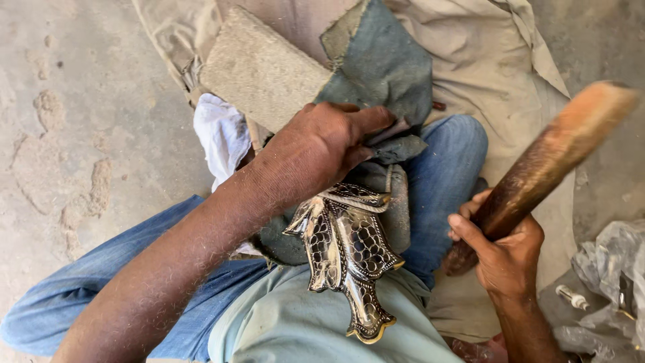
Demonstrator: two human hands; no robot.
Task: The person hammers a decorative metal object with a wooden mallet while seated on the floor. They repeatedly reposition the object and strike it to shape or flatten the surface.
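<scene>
1. The left hand (322, 144) pinches a dark, stiff scrap of cloth (396, 146) between thumb and fingers, just above the ornate metal piece (349, 252) that lies across the seated person's lap.
2. The right hand (504, 252) is clenched round the dark lower end of a thick wooden handle (544, 168), to the right of the metal piece; the pale, worn upper end tilts up and away, blurred.
3. The metal piece, silver with black openwork and a gold-edged tip, rests on a grey pad (396, 208) over the blue-jeaned knee (450, 161), its tip pointing toward the person's pale green shirt (289, 323).
4. Judged from this, the work is rubbing or dressing the piece: the cloth would do best kept flat under the fingertips, not bunched, so it follows the raised pattern.
5. The piece lies loose on the lap; steadying it with the heel of the left hand would keep it from sliding toward the shirt.
6. The handle is best held low and well clear of the piece's fine edges, which could dent.
7. Above the piece lie a rough grey block (262, 67) and a blue-grey cloth (383, 60); left of it, a white rag (222, 134).
8. Far right of the piece, crumpled clear plastic (605, 269) and a small white tube (572, 296) sit on the floor.
</scene>
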